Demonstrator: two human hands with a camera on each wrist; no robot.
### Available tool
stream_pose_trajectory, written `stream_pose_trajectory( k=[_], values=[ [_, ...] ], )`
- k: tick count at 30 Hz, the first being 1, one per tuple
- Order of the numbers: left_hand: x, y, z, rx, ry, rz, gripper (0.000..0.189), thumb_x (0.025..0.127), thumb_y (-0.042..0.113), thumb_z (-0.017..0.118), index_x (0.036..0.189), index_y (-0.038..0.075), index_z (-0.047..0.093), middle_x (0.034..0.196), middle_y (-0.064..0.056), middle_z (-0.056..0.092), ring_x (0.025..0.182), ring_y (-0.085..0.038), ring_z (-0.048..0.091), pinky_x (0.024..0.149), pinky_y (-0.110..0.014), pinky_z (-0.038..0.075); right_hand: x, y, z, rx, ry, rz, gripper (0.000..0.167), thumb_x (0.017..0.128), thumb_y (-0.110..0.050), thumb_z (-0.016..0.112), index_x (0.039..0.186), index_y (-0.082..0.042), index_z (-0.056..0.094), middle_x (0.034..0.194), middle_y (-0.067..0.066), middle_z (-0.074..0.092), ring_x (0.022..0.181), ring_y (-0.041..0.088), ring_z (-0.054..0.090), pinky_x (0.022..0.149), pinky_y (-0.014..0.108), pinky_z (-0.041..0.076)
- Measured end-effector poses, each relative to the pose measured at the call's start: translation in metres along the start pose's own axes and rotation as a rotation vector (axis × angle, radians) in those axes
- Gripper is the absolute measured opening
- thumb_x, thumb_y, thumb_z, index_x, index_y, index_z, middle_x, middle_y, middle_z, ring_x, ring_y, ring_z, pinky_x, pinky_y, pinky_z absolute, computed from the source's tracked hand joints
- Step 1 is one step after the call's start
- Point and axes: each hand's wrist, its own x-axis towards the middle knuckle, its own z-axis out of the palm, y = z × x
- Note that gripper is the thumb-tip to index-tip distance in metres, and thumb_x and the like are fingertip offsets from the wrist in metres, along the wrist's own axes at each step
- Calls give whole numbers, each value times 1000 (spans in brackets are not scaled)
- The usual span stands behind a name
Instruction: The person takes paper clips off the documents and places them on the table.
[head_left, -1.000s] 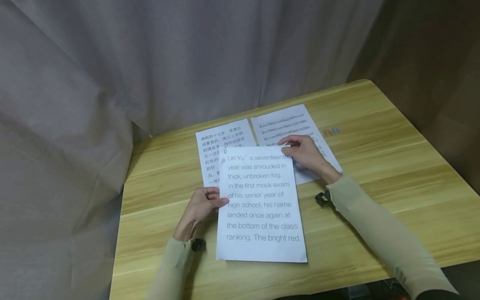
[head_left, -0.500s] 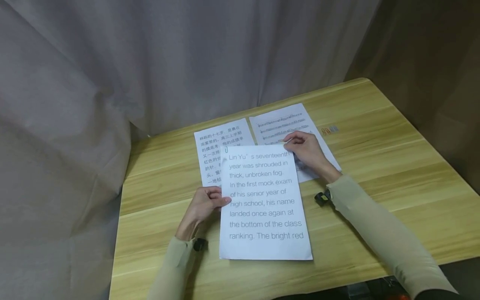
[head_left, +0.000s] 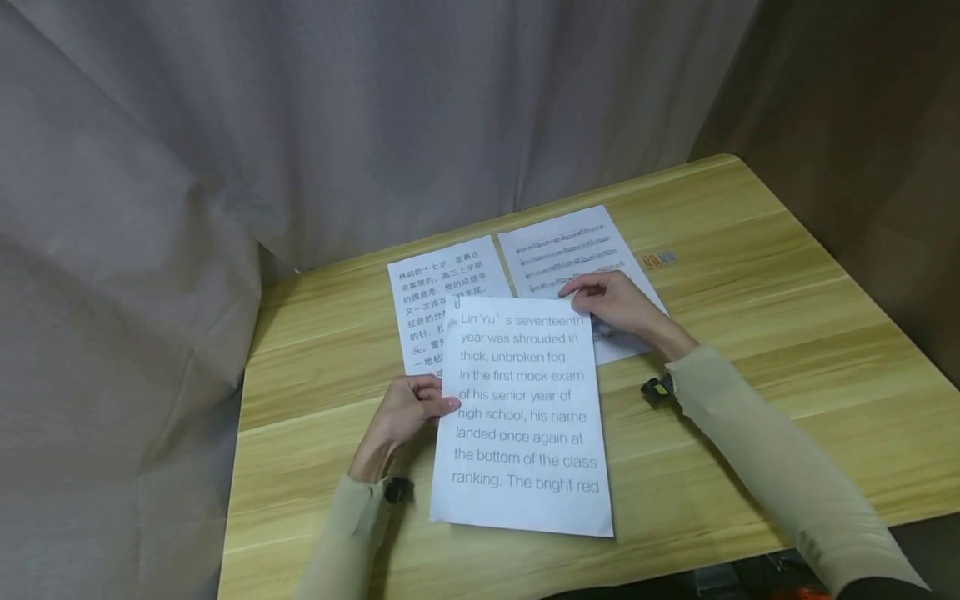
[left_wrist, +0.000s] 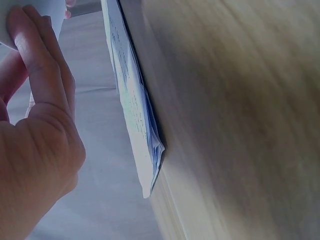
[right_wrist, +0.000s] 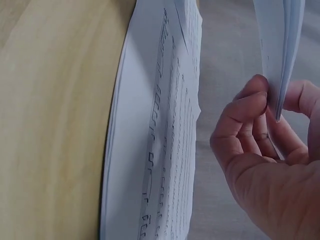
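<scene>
Several sheets of paper [head_left: 521, 417] with large English print are held together above the table. A paper clip [head_left: 458, 302] sits at their top left corner. My left hand [head_left: 405, 412] pinches the left edge, thumb on the front. At the top right corner, my right hand [head_left: 618, 304] pinches the sheets; their layered edges [right_wrist: 280, 65] show between thumb and fingers in the right wrist view. Behind them, partly covered, lie a stack of papers printed in Chinese [head_left: 438, 283] and a stack of sheet music [head_left: 558, 246].
Some loose paper clips [head_left: 660, 260], orange and pale, lie on the wooden table [head_left: 787, 333] right of the sheet music. A grey curtain [head_left: 390, 125] hangs behind the table's far edge.
The held sheets first shifted slightly right, then back left and a little toward me. My right hand has moved slightly down with their corner. Both hands keep their hold.
</scene>
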Motion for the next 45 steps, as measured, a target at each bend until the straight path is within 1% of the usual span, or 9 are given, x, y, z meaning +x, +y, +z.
stream_pose_trajectory(
  k=[5,11,17,20,24,32,39,41,45],
  values=[
    [1,0,2,-10,-4,-1,22,91,-5,82,111,-10,73,77,5,79,71,-8,73,67,-22,58,0,1,2,16,48,-1,29,101,-10,64,126,-6,79,106,9,79,81,15,64,70,24,50],
    [3,0,5,-27,-10,4,23,92,-4,82,112,-11,74,80,2,81,73,-9,75,68,-23,61,0,1,6,104,126,5,30,101,-11,67,129,-4,76,96,-2,76,78,12,66,68,26,54],
    [5,1,8,-23,-7,-4,21,92,-2,82,110,-9,74,79,2,81,72,-9,74,68,-24,60,-2,1,5,101,206,-12,29,100,-9,68,127,-3,77,90,-7,72,76,9,64,64,21,51],
    [4,0,7,-17,-8,5,19,92,-3,82,108,-9,74,80,1,81,72,-9,74,67,-23,60,-1,4,0,115,245,-6,29,101,-9,69,129,-2,76,87,-10,73,75,7,65,66,19,54],
    [2,-2,3,-16,2,9,19,91,-4,81,108,-10,74,81,0,82,73,-10,75,66,-22,59,1,11,-18,106,258,9,32,105,-12,68,135,-1,72,87,-12,73,77,6,70,73,20,61],
    [-1,-4,-2,-22,6,11,17,92,-4,81,106,-9,73,79,3,80,71,-8,72,64,-21,56,0,36,-72,61,293,37,37,108,-10,64,144,-1,66,89,-16,71,80,2,69,75,18,61],
    [-2,-6,-3,-24,17,3,17,92,-5,81,105,-11,72,76,5,78,70,-8,71,64,-22,56,8,66,-113,-91,325,4,35,107,-11,68,141,0,68,84,-24,71,75,-2,70,70,16,61],
    [-2,-6,-3,-25,19,3,17,92,-5,80,105,-11,71,77,5,78,70,-8,71,64,-22,56,11,73,-122,-140,329,23,35,107,-13,68,141,-3,69,87,-20,73,77,-4,68,71,15,59],
    [-2,-7,-3,-22,23,1,16,92,-4,81,104,-9,72,76,5,78,69,-7,70,64,-21,55,14,83,-136,-265,346,33,33,108,-18,68,139,-6,71,112,15,81,85,-4,62,73,12,49]
  ],
)
